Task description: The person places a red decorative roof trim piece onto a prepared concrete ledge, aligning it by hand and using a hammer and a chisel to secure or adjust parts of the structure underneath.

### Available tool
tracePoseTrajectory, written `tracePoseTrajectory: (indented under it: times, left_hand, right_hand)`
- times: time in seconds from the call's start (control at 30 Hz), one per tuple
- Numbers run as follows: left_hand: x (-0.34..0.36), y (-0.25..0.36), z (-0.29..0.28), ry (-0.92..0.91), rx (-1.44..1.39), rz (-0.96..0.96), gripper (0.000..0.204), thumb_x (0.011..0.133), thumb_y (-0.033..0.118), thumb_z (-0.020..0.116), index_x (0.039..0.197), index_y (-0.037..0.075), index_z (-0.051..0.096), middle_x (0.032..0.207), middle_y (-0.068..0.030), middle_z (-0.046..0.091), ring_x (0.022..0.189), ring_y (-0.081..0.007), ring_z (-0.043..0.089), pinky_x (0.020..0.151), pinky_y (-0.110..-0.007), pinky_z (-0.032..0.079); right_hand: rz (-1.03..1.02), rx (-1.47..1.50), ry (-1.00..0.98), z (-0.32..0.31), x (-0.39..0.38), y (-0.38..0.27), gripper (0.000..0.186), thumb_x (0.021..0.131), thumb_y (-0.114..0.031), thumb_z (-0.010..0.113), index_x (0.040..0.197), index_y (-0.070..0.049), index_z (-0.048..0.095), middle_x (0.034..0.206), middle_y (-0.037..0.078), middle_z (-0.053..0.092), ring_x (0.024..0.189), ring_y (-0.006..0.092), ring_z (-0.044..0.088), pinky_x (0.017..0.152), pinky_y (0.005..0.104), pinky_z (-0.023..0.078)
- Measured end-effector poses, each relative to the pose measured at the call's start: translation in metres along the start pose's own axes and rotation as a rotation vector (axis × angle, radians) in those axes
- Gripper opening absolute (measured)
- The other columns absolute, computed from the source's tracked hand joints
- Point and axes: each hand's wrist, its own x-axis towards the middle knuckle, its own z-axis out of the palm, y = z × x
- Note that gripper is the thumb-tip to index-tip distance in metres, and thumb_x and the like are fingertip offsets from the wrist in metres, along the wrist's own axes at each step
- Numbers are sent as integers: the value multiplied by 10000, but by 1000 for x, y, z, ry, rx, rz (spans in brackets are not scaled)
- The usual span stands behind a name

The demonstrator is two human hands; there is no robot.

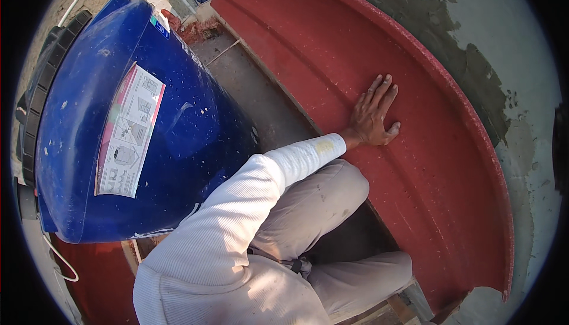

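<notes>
Left hand (372, 117), spread wide and flat, holding nothing, pressed on red curved ledge (427, 194) at two o'clock, blue tank (178, 135) at nine; likely risk: palm sliding on dusty slope, balance lost.

Tank (178, 123): deep blue, flecked with pale spatter; black ribbed lid (44, 82). Its label (130, 132): white with pink edging and grey line diagrams. Ledge (415, 147): dull brick red, speckled light. Wall (510, 46): pale grey plaster with dark grey patches. Sleeve (261, 188): white, fine ribbed, one yellowish smear near the cuff. Trousers (320, 206): beige, few dark spots. Floor strip (261, 94): grey concrete.
</notes>
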Motion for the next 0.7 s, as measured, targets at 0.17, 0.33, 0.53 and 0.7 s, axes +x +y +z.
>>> tracePoseTrajectory:
  times: [0.17,0.33,0.53,0.7]
  left_hand:
    - [2,3,2,7,11,-7,943,805,358,755,1595,-9,394,1720,-254,257,1590,-465,263,1147,-671,398]
    - [2,-4,1,-5,32,11,953,796,360,759,1596,-9,394,1707,-272,265,1578,-488,270,1163,-663,388]
    - [5,-6,5,50,38,48,950,789,355,761,1590,-6,401,1695,-279,280,1564,-504,287,1188,-657,369]
    - [1,-6,3,36,43,18,947,789,355,759,1590,-3,401,1691,-281,285,1556,-506,302,1194,-655,360]
  right_hand:
    - [3,-11,24,-19,1,20,880,994,-734,557,1242,94,719,1125,232,741,1067,359,701,957,485,529]
    - [-2,-5,38,-20,-5,28,869,998,-731,553,1236,86,728,1119,222,746,1064,346,705,958,478,532]
    - [-10,19,39,-20,-7,27,857,1003,-728,549,1230,77,738,1111,211,753,1060,332,710,959,470,535]
    - [-49,31,70,-34,-7,28,848,1007,-725,545,1224,69,747,1104,202,758,1057,319,714,960,464,537]
